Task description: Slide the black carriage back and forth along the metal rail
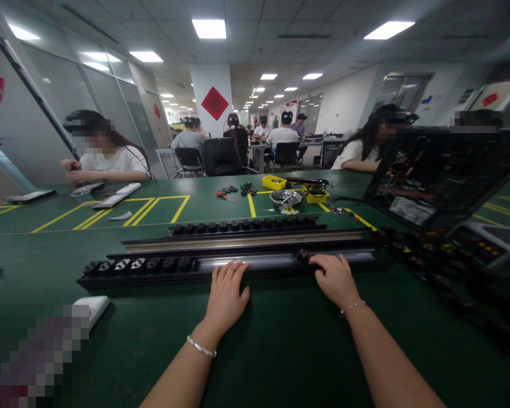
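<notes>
In the head view, a long black power-strip channel (263, 265) lies across the table in front of me. Black socket modules (153, 264) sit side by side in its left part; the right part shows a bare shiny bed. My left hand (227, 294) rests on the channel's near edge, its fingers stretched over the bed and holding nothing. Further right, my right hand (335, 280) has its fingers closed at a single black socket module (302, 256) in the channel. The thumb and fingertips partly cover that module's right side.
Behind lie another metal channel (238, 243) and a row of black modules (242, 225). A metal bowl (285, 198), yellow bin (274, 182) and screwdriver (224, 196) lie farther back. An open black case (402, 181) stands right. Co-workers sit across the table.
</notes>
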Motion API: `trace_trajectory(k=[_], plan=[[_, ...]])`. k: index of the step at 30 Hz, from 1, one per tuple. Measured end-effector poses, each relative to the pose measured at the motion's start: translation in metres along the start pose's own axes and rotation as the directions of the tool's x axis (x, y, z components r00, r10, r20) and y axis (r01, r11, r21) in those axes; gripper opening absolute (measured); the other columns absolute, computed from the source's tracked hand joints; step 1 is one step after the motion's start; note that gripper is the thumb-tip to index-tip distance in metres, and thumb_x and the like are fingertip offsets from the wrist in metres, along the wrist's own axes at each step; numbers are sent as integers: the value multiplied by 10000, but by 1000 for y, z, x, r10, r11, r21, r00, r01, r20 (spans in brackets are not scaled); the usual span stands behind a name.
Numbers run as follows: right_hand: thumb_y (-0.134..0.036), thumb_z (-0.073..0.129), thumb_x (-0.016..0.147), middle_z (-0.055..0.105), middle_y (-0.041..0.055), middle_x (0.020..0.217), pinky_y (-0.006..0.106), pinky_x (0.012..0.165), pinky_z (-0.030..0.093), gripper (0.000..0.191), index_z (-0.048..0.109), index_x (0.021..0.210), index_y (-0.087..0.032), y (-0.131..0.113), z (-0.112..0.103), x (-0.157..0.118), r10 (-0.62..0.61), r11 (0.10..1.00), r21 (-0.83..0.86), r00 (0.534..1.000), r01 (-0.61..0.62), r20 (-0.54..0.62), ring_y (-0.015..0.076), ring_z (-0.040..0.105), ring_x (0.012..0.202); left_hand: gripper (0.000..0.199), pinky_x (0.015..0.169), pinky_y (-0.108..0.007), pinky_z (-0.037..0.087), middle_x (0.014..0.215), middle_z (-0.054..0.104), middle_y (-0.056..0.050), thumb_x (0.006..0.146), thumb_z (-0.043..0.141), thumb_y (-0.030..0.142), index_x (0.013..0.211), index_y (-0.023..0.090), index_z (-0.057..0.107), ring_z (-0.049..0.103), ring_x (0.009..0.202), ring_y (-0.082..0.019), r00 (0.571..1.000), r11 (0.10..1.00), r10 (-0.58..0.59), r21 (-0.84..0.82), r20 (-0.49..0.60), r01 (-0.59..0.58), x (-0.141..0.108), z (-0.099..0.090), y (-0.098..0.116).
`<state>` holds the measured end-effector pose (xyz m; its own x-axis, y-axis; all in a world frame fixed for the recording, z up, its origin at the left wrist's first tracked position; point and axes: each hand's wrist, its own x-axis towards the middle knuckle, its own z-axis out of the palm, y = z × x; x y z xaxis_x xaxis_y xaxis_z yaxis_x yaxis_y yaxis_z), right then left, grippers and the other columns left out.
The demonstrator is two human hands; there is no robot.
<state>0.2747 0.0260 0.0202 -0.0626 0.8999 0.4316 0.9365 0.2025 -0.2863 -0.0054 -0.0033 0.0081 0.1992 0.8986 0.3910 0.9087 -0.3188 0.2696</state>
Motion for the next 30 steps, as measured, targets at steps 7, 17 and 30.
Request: trace_trajectory(k=[7, 17, 30], plan=[[-128, 389, 729, 681, 25, 1008, 540, 1026, 222, 315, 652, 860, -240, 2, -2, 0, 11, 1000, -8, 1000, -11, -1, 208, 573, 994, 477, 1099, -523, 198, 1302, 534, -58, 787, 517, 210, 1261, 244, 476, 406, 1256, -247, 1000, 1000, 4, -13, 0, -4, 0, -1, 0], [-118, 392, 721, 649, 29, 1089, 539, 1011, 240, 313, 652, 845, -240, 6, 3, 0, 18, 1000, -17, 999, -19, -36, 209, 557, 1017, 471, 1101, -518, 198, 1307, 532, -52, 790, 512, 211, 1258, 245, 478, 402, 1260, -248, 1000, 1000, -4, -14, 9, 4, 0, -2, 1], [-114, 392, 720, 652, 35, 1077, 529, 996, 243, 312, 653, 833, -242, 6, 4, -1, 0, 1000, 0, 998, 0, -70, 206, 558, 1008, 477, 1098, -521, 191, 1309, 530, -54, 792, 512, 228, 1268, 243, 471, 400, 1257, -256, 1000, 1000, -2, -13, 9, 2, 0, -1, 0]])
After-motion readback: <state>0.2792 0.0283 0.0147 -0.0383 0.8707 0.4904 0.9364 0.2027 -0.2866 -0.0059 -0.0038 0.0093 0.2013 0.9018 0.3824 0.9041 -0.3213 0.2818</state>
